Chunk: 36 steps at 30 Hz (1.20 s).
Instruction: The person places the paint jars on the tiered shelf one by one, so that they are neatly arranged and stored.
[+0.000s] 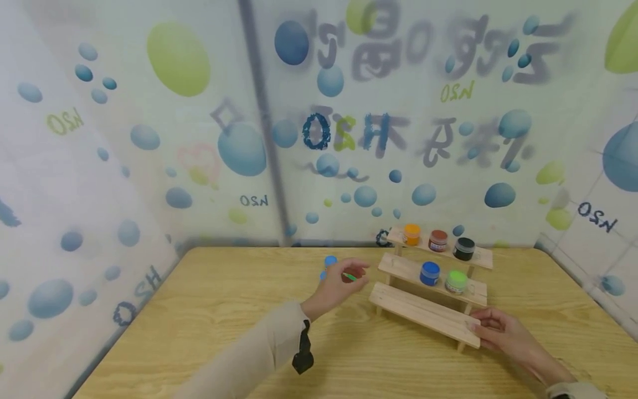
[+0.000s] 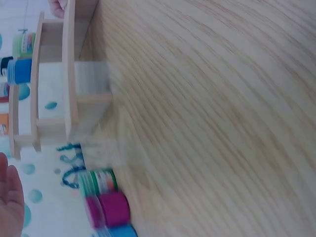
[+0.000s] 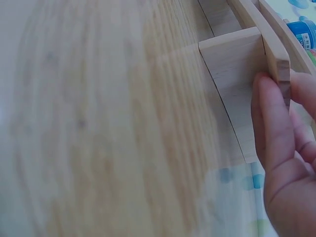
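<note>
A wooden stand with three stepped shelves (image 1: 423, 315) stands at the right of the table. My right hand (image 1: 503, 335) pinches the right end of its lowest shelf, thumb above and fingers below, as the right wrist view also shows. On the middle shelf sit a blue paint jar (image 1: 430, 274) and a light green paint jar (image 1: 456, 282). Orange (image 1: 411, 235), brownish red (image 1: 438, 241) and black (image 1: 464, 249) jars line the top one. My left hand (image 1: 341, 282) hovers left of the stand, fingers loosely bent, no object seen in it. Partly behind it are green (image 2: 98, 182), magenta (image 2: 108, 209) and blue (image 2: 117, 231) jars.
The wooden table (image 1: 224, 332) extends left and in front of the stand. A printed curtain (image 1: 199, 138) with blue and green dots hangs behind the table and along both sides, close behind the top shelf.
</note>
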Motion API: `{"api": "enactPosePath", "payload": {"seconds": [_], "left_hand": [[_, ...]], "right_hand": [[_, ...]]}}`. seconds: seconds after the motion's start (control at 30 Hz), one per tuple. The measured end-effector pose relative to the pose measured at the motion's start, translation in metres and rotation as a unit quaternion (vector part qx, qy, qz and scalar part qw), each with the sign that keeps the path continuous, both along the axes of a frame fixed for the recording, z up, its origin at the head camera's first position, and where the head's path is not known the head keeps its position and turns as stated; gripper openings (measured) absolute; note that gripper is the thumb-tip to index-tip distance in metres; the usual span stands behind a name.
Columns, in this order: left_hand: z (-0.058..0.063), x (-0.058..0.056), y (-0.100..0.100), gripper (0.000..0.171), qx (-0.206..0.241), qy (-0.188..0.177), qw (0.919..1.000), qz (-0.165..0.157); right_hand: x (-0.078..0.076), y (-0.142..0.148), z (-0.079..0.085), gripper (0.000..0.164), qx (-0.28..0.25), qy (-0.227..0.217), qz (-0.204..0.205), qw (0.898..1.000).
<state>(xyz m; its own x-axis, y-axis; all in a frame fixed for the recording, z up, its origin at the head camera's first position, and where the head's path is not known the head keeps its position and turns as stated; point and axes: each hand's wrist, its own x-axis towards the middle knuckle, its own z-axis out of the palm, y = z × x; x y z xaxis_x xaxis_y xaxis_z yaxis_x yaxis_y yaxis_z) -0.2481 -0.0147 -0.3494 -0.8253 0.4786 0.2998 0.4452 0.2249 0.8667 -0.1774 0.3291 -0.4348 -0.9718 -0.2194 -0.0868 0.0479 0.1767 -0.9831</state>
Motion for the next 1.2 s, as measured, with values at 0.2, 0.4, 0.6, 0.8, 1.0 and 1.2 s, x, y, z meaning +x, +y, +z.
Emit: {"api": "enactPosePath", "payload": {"seconds": [0.2,0.4,0.6,0.8,1.0,1.2], "left_hand": [[-0.007,-0.007,-0.031,0.024,-0.012,0.028,0.9986,0.042],[-0.024,-0.029,-0.053,0.026,-0.029,0.027,0.9962,0.077],[-0.055,-0.057,-0.064,0.034,-0.034,0.012,0.9963,0.078],[-0.063,-0.063,-0.066,0.041,-0.052,0.0,0.995,0.085],[-0.069,-0.069,-0.063,0.042,-0.072,-0.034,0.9932,0.085],[-0.072,-0.076,-0.057,0.042,-0.096,-0.06,0.9913,0.067]], "right_hand": [[-0.001,0.0,0.001,0.023,0.006,-0.008,-0.005,1.0],[-0.001,0.0,0.001,0.034,0.02,-0.013,-0.01,1.0],[0.0,-0.001,0.001,0.037,0.03,-0.013,-0.01,0.999],[-0.001,-0.003,0.002,0.04,0.036,-0.013,-0.012,0.999],[-0.001,-0.002,0.002,0.038,0.033,-0.02,-0.012,0.999],[0.0,-0.002,0.003,0.041,0.039,-0.023,-0.017,0.999]]}}
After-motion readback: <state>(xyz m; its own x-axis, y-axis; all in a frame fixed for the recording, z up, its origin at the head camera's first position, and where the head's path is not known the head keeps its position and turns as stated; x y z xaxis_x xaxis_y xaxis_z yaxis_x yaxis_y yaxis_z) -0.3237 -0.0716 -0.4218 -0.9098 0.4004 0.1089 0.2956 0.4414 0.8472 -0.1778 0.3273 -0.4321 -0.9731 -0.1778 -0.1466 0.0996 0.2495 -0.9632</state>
